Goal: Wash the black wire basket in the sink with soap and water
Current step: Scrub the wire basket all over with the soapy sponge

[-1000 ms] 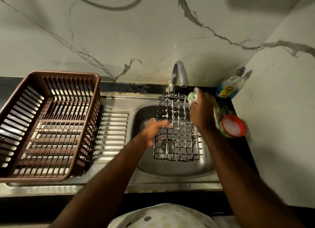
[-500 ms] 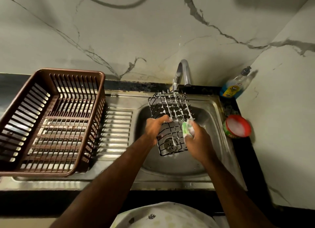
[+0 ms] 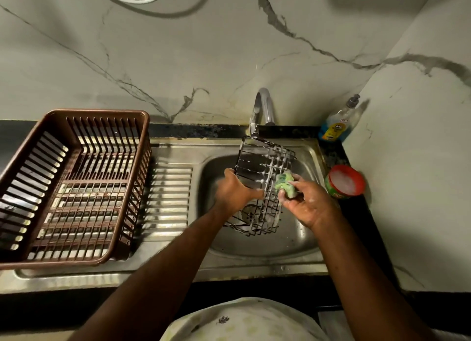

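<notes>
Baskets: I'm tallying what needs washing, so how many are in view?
2: the black wire basket held over the sink, the brown plastic basket on the drainboard, left.

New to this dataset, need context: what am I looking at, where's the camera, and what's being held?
There is no machine here: a person works with two bare hands. The one camera sits on the person's head and looks down, so both arms reach in from the bottom edge. The left hand grips the black wire basket, tilted over the steel sink just below the tap. The right hand holds a green sponge at the basket's sudsy wires. On the drainboard to the left stands a brown plastic rack. On the right counter are a soap bottle and a red tub of white foam.
</notes>
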`<action>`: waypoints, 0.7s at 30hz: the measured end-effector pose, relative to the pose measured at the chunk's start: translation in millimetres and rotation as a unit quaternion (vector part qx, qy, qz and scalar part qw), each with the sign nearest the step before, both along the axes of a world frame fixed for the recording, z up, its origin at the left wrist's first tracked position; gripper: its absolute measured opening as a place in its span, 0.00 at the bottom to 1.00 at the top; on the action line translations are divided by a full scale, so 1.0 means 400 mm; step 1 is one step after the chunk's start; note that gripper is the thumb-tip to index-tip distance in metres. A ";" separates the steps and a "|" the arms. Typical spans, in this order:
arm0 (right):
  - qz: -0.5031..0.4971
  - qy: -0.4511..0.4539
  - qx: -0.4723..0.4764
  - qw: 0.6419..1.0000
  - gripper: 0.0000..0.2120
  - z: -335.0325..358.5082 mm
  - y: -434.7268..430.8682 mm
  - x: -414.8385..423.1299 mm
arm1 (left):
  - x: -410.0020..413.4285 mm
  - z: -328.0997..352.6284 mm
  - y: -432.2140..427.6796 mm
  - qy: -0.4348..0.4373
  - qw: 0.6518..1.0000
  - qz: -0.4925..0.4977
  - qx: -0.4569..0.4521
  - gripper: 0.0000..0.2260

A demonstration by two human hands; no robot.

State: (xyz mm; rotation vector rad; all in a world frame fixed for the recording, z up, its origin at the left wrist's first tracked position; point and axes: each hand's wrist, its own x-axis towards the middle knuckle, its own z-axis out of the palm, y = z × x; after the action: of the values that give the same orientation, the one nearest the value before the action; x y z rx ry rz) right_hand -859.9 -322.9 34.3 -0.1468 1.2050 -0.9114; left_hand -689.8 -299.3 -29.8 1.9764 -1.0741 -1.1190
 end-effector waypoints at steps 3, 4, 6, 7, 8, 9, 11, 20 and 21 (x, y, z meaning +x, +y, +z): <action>-0.013 0.030 -0.002 0.999 0.13 -0.007 -0.014 -0.022 | -0.010 0.008 0.029 -0.088 0.994 -0.068 -0.017 0.42; -0.004 0.039 0.001 0.999 0.12 -0.008 -0.012 -0.032 | -0.013 0.012 0.035 -0.118 0.989 -0.082 -0.021 0.42; 0.009 0.058 0.005 0.998 0.12 -0.018 -0.005 -0.053 | -0.015 0.019 0.043 -0.156 0.982 -0.097 -0.037 0.43; 0.010 0.063 0.002 0.998 0.13 -0.024 -0.003 -0.062 | -0.015 0.022 0.045 -0.165 0.979 -0.106 -0.048 0.44; 0.003 0.066 0.002 0.998 0.12 -0.026 0.000 -0.068 | -0.015 0.022 0.047 -0.177 0.975 -0.121 -0.061 0.43; -0.002 0.071 0.005 0.997 0.11 -0.027 0.003 -0.072 | -0.015 0.021 0.050 -0.196 0.968 -0.139 -0.078 0.41; -0.006 0.084 0.023 0.996 0.06 -0.031 0.006 -0.077 | -0.014 0.014 0.057 -0.247 0.945 -0.183 -0.115 0.39; 0.073 0.052 0.008 0.996 0.24 -0.006 0.057 -0.062 | -0.013 -0.040 0.073 -0.429 0.824 -0.292 -0.229 0.29; 0.076 0.057 0.011 0.995 0.23 -0.011 0.060 -0.063 | -0.014 -0.043 0.076 -0.433 0.816 -0.294 -0.244 0.29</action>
State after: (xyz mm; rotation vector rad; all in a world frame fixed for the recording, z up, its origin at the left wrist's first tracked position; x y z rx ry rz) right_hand -885.2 -298.9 30.1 -0.2713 1.2910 -0.7648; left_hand -695.4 -268.8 -47.2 1.7361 -2.2884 -0.0386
